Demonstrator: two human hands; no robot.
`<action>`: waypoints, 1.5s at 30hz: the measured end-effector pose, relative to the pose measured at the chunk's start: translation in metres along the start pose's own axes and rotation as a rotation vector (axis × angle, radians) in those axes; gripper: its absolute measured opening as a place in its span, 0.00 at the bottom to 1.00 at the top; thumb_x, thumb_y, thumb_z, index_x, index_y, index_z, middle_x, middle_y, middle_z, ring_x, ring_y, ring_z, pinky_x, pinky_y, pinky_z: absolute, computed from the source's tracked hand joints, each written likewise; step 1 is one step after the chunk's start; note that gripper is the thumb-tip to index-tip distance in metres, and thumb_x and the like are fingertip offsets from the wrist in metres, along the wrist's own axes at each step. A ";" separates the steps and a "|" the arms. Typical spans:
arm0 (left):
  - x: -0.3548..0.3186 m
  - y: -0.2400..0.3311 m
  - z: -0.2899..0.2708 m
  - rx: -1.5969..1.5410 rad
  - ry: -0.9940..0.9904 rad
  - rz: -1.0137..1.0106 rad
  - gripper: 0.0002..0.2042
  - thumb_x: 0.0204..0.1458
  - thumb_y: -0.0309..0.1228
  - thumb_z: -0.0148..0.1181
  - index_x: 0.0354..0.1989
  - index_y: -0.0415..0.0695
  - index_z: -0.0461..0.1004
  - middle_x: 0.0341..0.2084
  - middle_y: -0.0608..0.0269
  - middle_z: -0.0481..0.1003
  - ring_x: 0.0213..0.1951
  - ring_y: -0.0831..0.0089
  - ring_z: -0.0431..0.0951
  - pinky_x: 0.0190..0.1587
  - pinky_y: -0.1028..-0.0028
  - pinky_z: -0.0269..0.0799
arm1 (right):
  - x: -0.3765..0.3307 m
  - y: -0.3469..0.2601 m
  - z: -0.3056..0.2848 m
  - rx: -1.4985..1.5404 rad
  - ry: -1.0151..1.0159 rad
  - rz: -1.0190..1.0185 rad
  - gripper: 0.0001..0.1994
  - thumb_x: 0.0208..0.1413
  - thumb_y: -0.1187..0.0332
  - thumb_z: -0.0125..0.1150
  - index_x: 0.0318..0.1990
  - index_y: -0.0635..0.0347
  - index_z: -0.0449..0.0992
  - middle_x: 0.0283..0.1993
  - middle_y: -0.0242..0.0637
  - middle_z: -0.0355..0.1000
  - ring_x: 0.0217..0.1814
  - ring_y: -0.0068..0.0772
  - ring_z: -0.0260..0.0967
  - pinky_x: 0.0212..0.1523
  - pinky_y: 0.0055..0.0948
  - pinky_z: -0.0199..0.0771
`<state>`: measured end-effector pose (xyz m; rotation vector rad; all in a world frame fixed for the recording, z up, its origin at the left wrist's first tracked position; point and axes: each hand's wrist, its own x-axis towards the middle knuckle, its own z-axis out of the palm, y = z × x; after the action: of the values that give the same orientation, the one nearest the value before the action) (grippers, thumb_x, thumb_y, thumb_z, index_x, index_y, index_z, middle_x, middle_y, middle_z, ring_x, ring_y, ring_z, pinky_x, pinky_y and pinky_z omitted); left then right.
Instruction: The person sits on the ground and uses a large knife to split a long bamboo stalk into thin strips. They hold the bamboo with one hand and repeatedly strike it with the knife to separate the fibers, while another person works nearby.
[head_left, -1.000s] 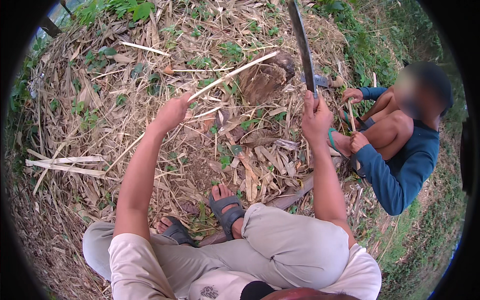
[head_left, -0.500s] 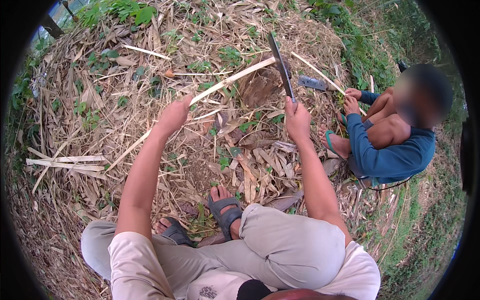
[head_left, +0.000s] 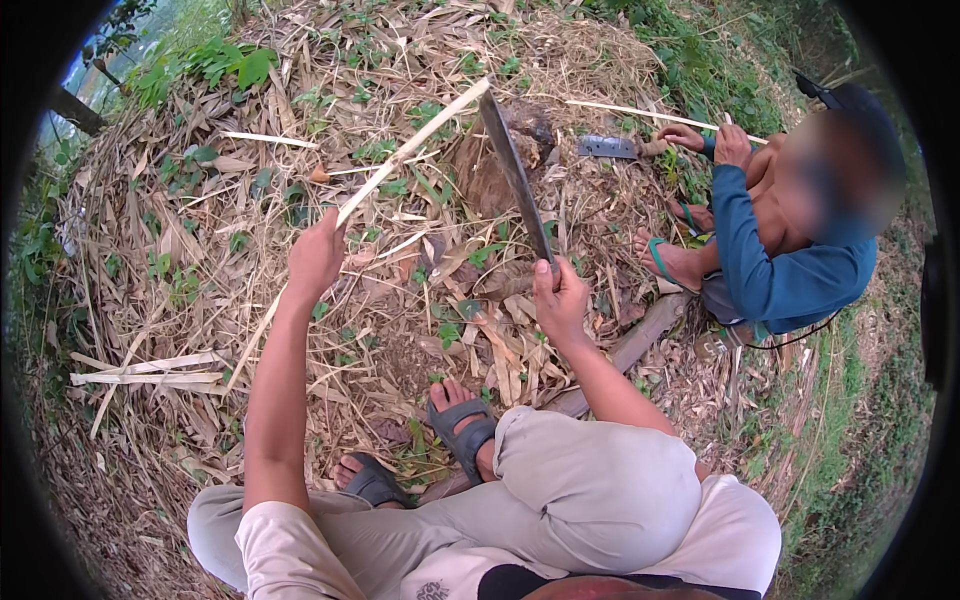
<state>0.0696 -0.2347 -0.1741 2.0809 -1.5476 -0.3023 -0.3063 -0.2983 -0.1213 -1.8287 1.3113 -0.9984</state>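
My left hand (head_left: 317, 258) is closed round a long pale bamboo strip (head_left: 412, 146), which slants up to the right and runs back below the hand toward the ground at left. My right hand (head_left: 561, 300) grips a machete (head_left: 516, 178) with a long dark blade pointing up and to the left. The blade's tip appears beside the strip's far end; whether they touch I cannot tell. Behind the blade is a brown wood stump (head_left: 485, 172), partly hidden by it.
A person in a blue sleeve (head_left: 745, 235) squats at right, hands on another thin strip (head_left: 625, 109). Near them lies a broad blade with a wooden handle (head_left: 607, 147). Cut strips (head_left: 150, 378) lie at left, and a log (head_left: 640, 340) right of my feet. Dry leaves cover the ground.
Both my hands have moved left and lower; the strip now points more steeply upward. The machete's blade leans farther left. The other person's hands have shifted along their strip.
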 end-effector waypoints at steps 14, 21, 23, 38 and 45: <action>-0.007 0.056 -0.253 -0.813 0.019 -0.093 0.19 0.71 0.45 0.40 0.45 0.42 0.70 0.24 0.69 0.72 0.25 0.79 0.73 0.30 0.78 0.72 | -0.005 -0.076 0.038 0.121 -0.300 -0.005 0.14 0.65 0.62 0.60 0.33 0.66 0.75 0.17 0.23 0.59 0.20 0.13 0.53 0.21 0.23 0.54; -0.069 0.040 -0.289 -0.925 0.159 -0.053 0.18 0.70 0.46 0.42 0.43 0.42 0.69 0.25 0.69 0.69 0.28 0.78 0.73 0.35 0.76 0.73 | 0.052 -0.315 0.015 0.709 -0.347 -0.254 0.15 0.71 0.57 0.49 0.52 0.59 0.67 0.24 0.25 0.65 0.18 0.09 0.57 0.15 0.13 0.56; -0.077 0.034 -0.284 -0.922 0.171 -0.048 0.18 0.70 0.46 0.43 0.43 0.42 0.69 0.24 0.70 0.67 0.27 0.79 0.71 0.35 0.76 0.72 | 0.054 -0.376 0.009 0.762 -0.392 -0.357 0.15 0.71 0.55 0.48 0.53 0.58 0.66 0.24 0.25 0.65 0.17 0.09 0.57 0.14 0.13 0.56; -0.149 0.033 -0.313 -1.073 0.336 0.022 0.16 0.71 0.45 0.41 0.40 0.45 0.66 0.28 0.71 0.62 0.30 0.80 0.63 0.35 0.78 0.64 | 0.007 -0.550 0.037 0.649 -0.645 -0.499 0.16 0.71 0.54 0.48 0.44 0.59 0.69 0.22 0.24 0.63 0.13 0.11 0.56 0.13 0.15 0.55; -0.174 0.018 -0.314 -1.110 0.288 -0.055 0.17 0.70 0.47 0.41 0.38 0.46 0.62 0.28 0.71 0.60 0.32 0.77 0.62 0.40 0.75 0.63 | 0.007 -0.561 0.053 0.422 -0.655 -0.679 0.18 0.69 0.54 0.52 0.39 0.63 0.73 0.19 0.26 0.61 0.21 0.17 0.56 0.22 0.26 0.56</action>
<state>0.1474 0.0111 0.0763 1.1997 -0.8154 -0.6597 -0.0076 -0.1477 0.3316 -2.0256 0.0684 -0.7930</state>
